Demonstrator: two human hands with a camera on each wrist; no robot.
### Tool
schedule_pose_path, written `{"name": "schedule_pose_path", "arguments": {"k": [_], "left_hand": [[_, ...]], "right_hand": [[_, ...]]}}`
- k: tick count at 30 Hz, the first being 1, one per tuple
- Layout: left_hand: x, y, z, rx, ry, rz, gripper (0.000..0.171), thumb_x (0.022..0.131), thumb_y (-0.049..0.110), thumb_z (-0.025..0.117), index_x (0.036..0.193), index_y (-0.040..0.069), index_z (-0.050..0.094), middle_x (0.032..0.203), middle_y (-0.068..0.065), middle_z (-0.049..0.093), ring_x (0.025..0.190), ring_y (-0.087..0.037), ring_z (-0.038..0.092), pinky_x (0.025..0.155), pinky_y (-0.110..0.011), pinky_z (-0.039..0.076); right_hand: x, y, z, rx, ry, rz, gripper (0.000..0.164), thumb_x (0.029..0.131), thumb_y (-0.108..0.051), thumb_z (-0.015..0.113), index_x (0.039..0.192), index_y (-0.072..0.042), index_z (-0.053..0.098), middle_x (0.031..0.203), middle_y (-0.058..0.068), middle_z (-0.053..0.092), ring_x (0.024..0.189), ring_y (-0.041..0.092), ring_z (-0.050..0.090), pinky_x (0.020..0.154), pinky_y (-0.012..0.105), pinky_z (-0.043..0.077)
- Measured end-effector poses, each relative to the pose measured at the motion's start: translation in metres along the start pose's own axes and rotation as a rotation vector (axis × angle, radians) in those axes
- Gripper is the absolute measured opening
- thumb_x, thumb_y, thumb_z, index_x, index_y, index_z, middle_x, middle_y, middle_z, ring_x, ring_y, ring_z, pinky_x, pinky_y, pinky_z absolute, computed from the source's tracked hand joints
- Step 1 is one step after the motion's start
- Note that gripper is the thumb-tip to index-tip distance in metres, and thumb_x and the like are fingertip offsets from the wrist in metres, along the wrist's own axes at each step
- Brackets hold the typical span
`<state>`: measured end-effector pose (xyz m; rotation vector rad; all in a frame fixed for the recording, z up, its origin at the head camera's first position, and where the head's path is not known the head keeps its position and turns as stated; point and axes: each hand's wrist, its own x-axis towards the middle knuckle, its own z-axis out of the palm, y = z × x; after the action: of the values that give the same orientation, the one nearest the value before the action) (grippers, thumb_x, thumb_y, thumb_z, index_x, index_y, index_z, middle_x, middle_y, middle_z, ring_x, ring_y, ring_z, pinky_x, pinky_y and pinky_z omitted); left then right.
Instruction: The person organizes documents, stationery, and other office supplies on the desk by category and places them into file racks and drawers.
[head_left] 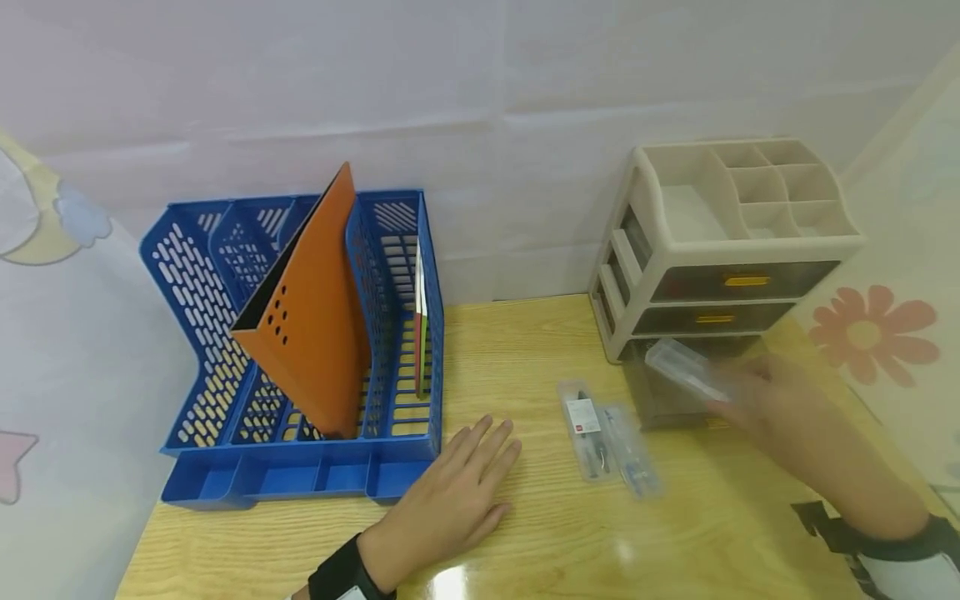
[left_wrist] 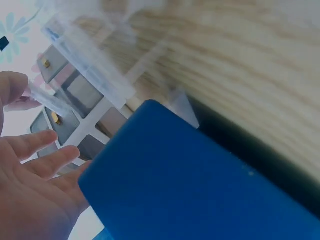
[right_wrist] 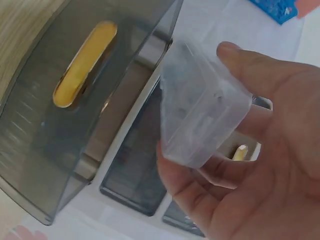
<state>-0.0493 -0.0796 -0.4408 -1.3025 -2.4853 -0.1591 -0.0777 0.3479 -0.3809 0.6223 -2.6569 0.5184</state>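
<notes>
My right hand point(head_left: 768, 400) grips a clear plastic box point(head_left: 678, 365) between thumb and fingers, over the pulled-out bottom drawer point(head_left: 656, 408) of a small cabinet. In the right wrist view, the box point(right_wrist: 205, 112) tilts beside the smoky drawer front with its yellow handle point(right_wrist: 85, 65). My left hand point(head_left: 453, 496) lies palm down by the front corner of a blue file rack point(head_left: 300, 446), fingers stretched out and holding nothing. Between the hands lie a clear case with a white label point(head_left: 583, 417) and dark items inside, and a second clear case point(head_left: 630, 454) with bluish contents.
The beige cabinet point(head_left: 765, 246) has several compartments on top and two closed upper drawers. An orange folder point(head_left: 315, 308) leans in the blue rack, and thin booklets point(head_left: 420, 333) stand in its right slot. A white cloth point(head_left: 525, 167) hangs behind the wooden table point(head_left: 517, 342).
</notes>
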Motion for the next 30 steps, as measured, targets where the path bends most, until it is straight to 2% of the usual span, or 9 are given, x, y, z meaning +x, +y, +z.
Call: {"name": "schedule_pose_path", "arguments": {"k": [3, 6, 10, 12, 17, 20, 22, 27, 30], "left_hand": [[0.0, 0.001, 0.002, 0.013, -0.006, 0.004, 0.071, 0.093, 0.044, 0.073, 0.149, 0.007, 0.052, 0.157, -0.019, 0.047, 0.144, -0.041, 0.047, 0.116, -0.05, 0.045], [0.0, 0.003, 0.002, 0.024, -0.013, 0.005, 0.072, 0.092, 0.046, 0.072, 0.149, 0.007, 0.052, 0.157, -0.019, 0.047, 0.144, -0.041, 0.047, 0.116, -0.049, 0.045], [0.001, 0.004, 0.002, 0.042, -0.024, 0.004, 0.073, 0.093, 0.049, 0.071, 0.15, 0.008, 0.051, 0.158, -0.018, 0.047, 0.145, -0.04, 0.046, 0.117, -0.049, 0.044], [0.001, 0.004, 0.002, 0.044, -0.025, 0.003, 0.073, 0.093, 0.048, 0.072, 0.149, 0.007, 0.051, 0.157, -0.018, 0.047, 0.145, -0.04, 0.047, 0.117, -0.049, 0.044], [0.001, 0.006, 0.002, 0.024, -0.054, 0.001, 0.072, 0.094, 0.047, 0.071, 0.15, 0.007, 0.05, 0.158, -0.018, 0.047, 0.145, -0.039, 0.047, 0.117, -0.049, 0.044], [0.001, 0.007, 0.002, 0.021, -0.073, -0.004, 0.071, 0.095, 0.048, 0.069, 0.151, 0.008, 0.05, 0.158, -0.017, 0.046, 0.145, -0.039, 0.046, 0.118, -0.048, 0.043], [0.001, 0.007, 0.003, 0.029, -0.079, -0.008, 0.072, 0.095, 0.049, 0.069, 0.151, 0.008, 0.049, 0.159, -0.017, 0.046, 0.145, -0.039, 0.046, 0.118, -0.048, 0.043], [0.005, 0.008, 0.003, 0.038, -0.079, -0.017, 0.075, 0.095, 0.051, 0.069, 0.153, 0.009, 0.047, 0.158, -0.016, 0.046, 0.146, -0.039, 0.046, 0.118, -0.048, 0.043], [0.009, 0.009, 0.003, 0.018, -0.076, -0.025, 0.076, 0.095, 0.051, 0.068, 0.154, 0.009, 0.045, 0.159, -0.016, 0.045, 0.147, -0.039, 0.044, 0.119, -0.048, 0.042]], "right_hand": [[0.003, 0.011, 0.006, -0.101, 0.09, -0.173, 0.06, 0.106, -0.059, 0.04, 0.092, -0.009, 0.069, 0.064, -0.001, 0.048, 0.056, 0.004, 0.035, 0.045, 0.02, 0.029], [0.008, 0.017, 0.015, -0.131, 0.1, -0.206, 0.06, 0.108, -0.057, 0.036, 0.097, -0.007, 0.068, 0.076, 0.005, 0.055, 0.067, 0.015, 0.048, 0.054, 0.028, 0.041], [0.022, 0.022, 0.032, -0.171, 0.152, -0.287, 0.067, 0.11, -0.055, 0.026, 0.102, -0.002, 0.067, 0.097, 0.017, 0.061, 0.094, 0.036, 0.053, 0.084, 0.049, 0.043], [0.029, 0.022, 0.038, -0.172, 0.157, -0.275, 0.066, 0.109, -0.056, 0.028, 0.104, -0.003, 0.067, 0.094, 0.017, 0.063, 0.091, 0.039, 0.056, 0.082, 0.053, 0.044], [0.035, 0.012, 0.041, -0.247, 0.01, -0.031, 0.045, 0.102, -0.051, 0.059, 0.105, -0.008, 0.066, 0.077, 0.011, 0.064, 0.077, 0.039, 0.063, 0.059, 0.052, 0.048], [0.038, 0.005, 0.042, -0.219, -0.18, 0.198, 0.039, 0.095, -0.039, 0.07, 0.116, -0.008, 0.062, 0.083, 0.017, 0.066, 0.084, 0.044, 0.065, 0.057, 0.054, 0.051], [0.043, 0.004, 0.044, -0.174, -0.304, 0.308, 0.048, 0.098, -0.041, 0.066, 0.128, -0.005, 0.056, 0.098, 0.026, 0.066, 0.094, 0.049, 0.065, 0.065, 0.06, 0.054], [0.051, 0.004, 0.047, -0.096, -0.506, 0.391, 0.071, 0.097, -0.04, 0.065, 0.146, 0.004, 0.039, 0.13, 0.04, 0.056, 0.113, 0.059, 0.059, 0.082, 0.067, 0.053], [0.053, 0.004, 0.049, -0.042, -0.542, 0.408, 0.078, 0.096, -0.037, 0.066, 0.15, 0.006, 0.031, 0.127, 0.04, 0.06, 0.109, 0.056, 0.064, 0.081, 0.064, 0.056]]}}
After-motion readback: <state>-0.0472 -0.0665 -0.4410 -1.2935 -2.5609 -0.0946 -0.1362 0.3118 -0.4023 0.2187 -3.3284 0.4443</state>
